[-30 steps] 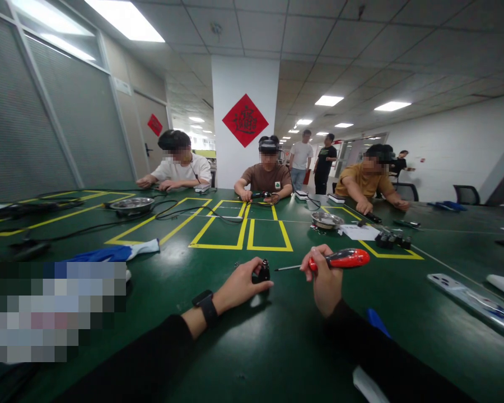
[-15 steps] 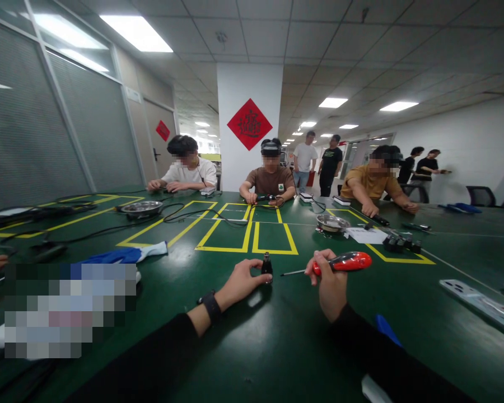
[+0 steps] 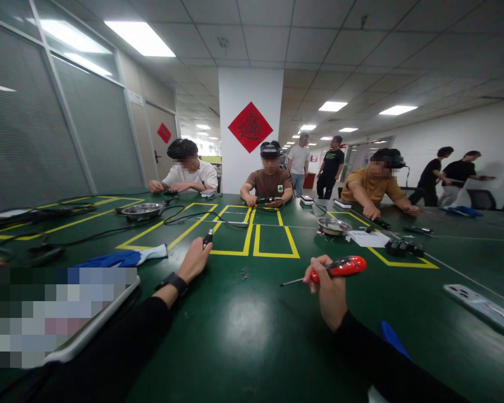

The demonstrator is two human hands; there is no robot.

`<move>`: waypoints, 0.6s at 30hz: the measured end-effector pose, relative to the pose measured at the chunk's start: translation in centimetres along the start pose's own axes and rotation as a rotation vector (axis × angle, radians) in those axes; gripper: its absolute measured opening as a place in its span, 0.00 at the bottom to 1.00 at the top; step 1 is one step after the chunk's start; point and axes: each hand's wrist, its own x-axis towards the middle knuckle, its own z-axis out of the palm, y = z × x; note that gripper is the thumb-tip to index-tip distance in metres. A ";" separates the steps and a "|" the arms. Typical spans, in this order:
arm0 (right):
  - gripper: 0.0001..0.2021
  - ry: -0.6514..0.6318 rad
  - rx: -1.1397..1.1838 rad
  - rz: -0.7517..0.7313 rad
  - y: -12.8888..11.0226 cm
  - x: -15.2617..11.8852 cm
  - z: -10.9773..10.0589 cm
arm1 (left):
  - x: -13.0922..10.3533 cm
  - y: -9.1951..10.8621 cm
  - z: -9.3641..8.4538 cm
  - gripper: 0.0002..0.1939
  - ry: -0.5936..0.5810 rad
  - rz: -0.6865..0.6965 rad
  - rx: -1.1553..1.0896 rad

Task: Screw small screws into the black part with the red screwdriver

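My left hand (image 3: 194,259) is closed on a small black part (image 3: 209,238) with a metal tip, held upright over the green table (image 3: 252,347), near a yellow tape line. In my right hand (image 3: 331,288) is a red and black screwdriver (image 3: 346,266), its shaft pointing left. Several tiny screws (image 3: 244,274) lie on the table between my hands.
Metal bowls (image 3: 143,210) (image 3: 334,225) stand farther back. A blue and white glove (image 3: 126,257) lies at the left, several black parts (image 3: 404,247) beside a white paper (image 3: 368,238) at the right. Three people with headsets sit across the table.
My left hand has moved left with the black part, and the tiny screws now show on the table. My right hand still holds the screwdriver, almost unmoved.
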 end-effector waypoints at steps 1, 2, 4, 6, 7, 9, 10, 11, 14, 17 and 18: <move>0.12 -0.005 -0.002 0.007 0.0 0.0 0.0 | 0.2 -0.7 -0.4 0.13 -0.015 0.012 0.066; 0.12 -0.011 -0.006 0.015 0.0 0.0 0.0 | 0.2 -1.3 -0.7 0.13 -0.032 0.043 0.123; 0.12 -0.019 -0.017 0.022 0.0 0.0 0.0 | 0.3 -2.2 -1.5 0.14 -0.058 0.126 0.225; 0.12 -0.024 -0.028 0.024 0.0 0.0 0.0 | 0.3 -2.8 -2.3 0.14 -0.091 0.176 0.329; 0.12 -0.025 -0.033 0.025 0.0 0.0 0.0 | 0.3 -3.1 -2.6 0.14 -0.099 0.188 0.383; 0.11 -0.027 -0.039 0.027 0.0 0.0 -0.1 | 0.5 -3.6 -3.3 0.14 -0.102 0.209 0.489; 0.11 -0.029 -0.040 0.028 0.0 0.0 -0.1 | 0.7 -3.9 -3.6 0.14 -0.098 0.228 0.534; 0.11 -0.030 -0.040 0.029 0.0 0.0 -0.1 | 0.9 -4.1 -3.8 0.15 -0.090 0.246 0.569; 0.11 -0.037 -0.042 0.037 0.1 0.1 -0.1 | 1.4 -4.9 -4.4 0.17 -0.067 0.298 0.612; 0.11 -0.041 -0.047 0.038 0.2 0.1 -0.1 | 1.6 -5.3 -4.7 0.20 -0.054 0.327 0.615; 0.11 -0.042 -0.045 0.037 0.2 0.1 -0.1 | 1.6 -5.3 -4.8 0.20 -0.052 0.333 0.607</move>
